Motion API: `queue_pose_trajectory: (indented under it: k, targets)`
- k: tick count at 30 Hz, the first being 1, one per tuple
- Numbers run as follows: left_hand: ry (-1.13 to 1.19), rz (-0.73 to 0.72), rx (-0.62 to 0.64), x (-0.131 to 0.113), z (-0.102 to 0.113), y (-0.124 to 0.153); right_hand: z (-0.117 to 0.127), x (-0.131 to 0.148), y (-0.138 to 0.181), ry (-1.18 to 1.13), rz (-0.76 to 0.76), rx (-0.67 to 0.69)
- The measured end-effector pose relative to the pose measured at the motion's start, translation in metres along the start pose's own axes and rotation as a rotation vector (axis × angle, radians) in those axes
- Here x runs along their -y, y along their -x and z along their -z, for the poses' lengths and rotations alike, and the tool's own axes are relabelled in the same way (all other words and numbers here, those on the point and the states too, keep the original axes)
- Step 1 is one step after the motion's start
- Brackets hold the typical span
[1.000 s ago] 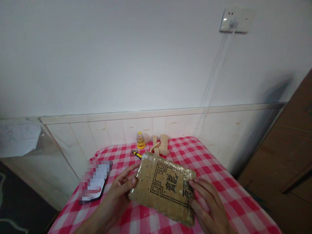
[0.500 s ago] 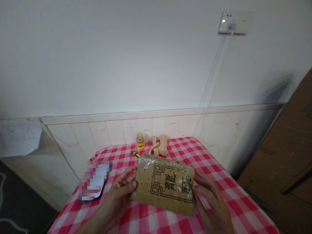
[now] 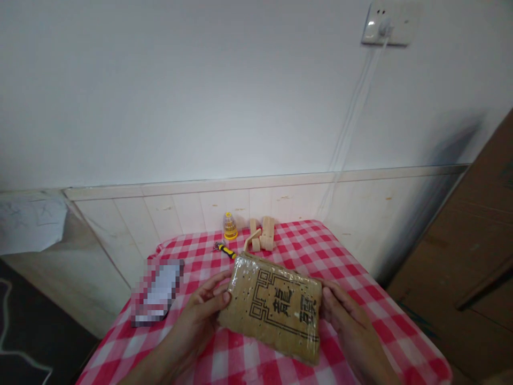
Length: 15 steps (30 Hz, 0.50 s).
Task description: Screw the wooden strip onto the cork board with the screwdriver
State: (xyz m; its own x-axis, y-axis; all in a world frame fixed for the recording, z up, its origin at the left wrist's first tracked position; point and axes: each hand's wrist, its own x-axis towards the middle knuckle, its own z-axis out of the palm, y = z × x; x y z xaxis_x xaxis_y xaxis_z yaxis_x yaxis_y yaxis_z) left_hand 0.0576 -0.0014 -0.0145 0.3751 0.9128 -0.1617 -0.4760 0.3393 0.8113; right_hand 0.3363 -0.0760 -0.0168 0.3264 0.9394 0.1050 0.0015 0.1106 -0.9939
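Note:
A taped piece of brown cardboard is tilted above the table in front of me. Black Chinese characters, a line border and small holes mark its face, and clear tape shines along its edges. My left hand grips its left edge, thumb on the front and fingers behind. At the right edge, my right hand holds it with the fingers along the side, partly hidden behind. Just past its upper left corner lies a black and yellow screwdriver, partly covered by the cardboard.
On the red-and-white checked tablecloth stand a yellow-capped bit case and several light wooden pieces. A blurred-out phone lies at left. A socket with a plugged-in cable is on the wall; a large brown cardboard sheet leans at right.
The cardboard has turned slightly clockwise, its right side lower. My right hand has shifted along the right edge, its fingers straighter. The view has tilted slightly.

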Motion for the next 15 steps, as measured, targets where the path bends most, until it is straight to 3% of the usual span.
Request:
queue_pose_trajectory:
  k: [6, 15]
  targets:
    - [-0.003, -0.014, 0.046, -0.0044, -0.0014, -0.0028, -0.0047, 0.0044, 0.0005, -0.017, -0.059, 0.066]
    - [-0.008, -0.002, 0.017, -0.0054, -0.0037, -0.0016, -0.0063, 0.0029, -0.0018, -0.091, -0.121, 0.094]
